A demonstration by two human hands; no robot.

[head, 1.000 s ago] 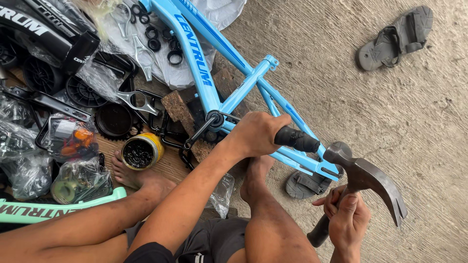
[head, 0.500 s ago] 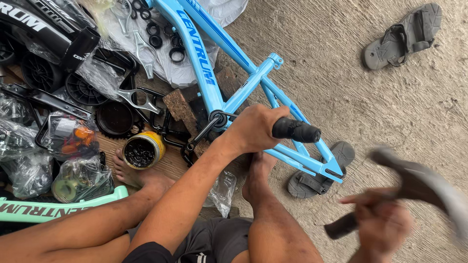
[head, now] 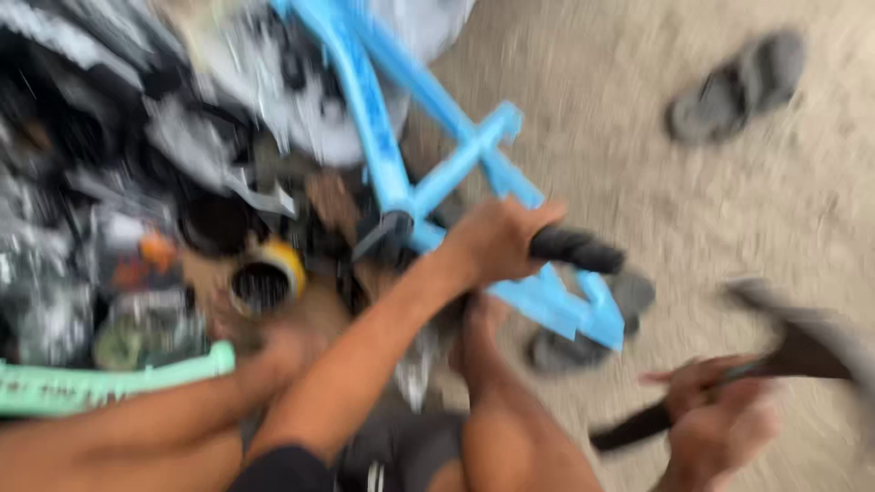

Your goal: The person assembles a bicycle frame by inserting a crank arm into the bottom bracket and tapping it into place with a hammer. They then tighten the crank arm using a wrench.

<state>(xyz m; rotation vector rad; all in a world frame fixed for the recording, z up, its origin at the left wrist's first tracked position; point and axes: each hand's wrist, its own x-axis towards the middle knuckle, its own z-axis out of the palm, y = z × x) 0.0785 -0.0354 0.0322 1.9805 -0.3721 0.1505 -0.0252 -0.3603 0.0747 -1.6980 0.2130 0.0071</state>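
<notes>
Hammer [head: 802, 351] is in the right hand [head: 720, 419], down at the lower right of the view over the bare concrete ground [head: 656, 173]. Fingers are wrapped tight around the dark handle, with the butt end poking out toward the left and the head off to the right — the whole thing is smeared with blur, so I can't tell which way the claw points.

The left hand [head: 497, 239] is closed around a black rubber-looking grip [head: 577, 249] that sticks out to the right, sitting right over the light blue bike frame [head: 410, 173]. The frame runs from the top of the view down to the dropouts near the middle, lying across the ground. A dark sandal [head: 583, 328] sits under the rear end of the frame, and another sandal [head: 738, 87] lies well apart at the upper right.

To the left there's a messy pile of parts in plastic bags [head: 137, 182], too blurry to sort out. A yellow-rimmed tin [head: 264, 278] sits near the person's foot, and a mint green frame piece [head: 100, 383] lies along the lower left — just beside the bent legs.
</notes>
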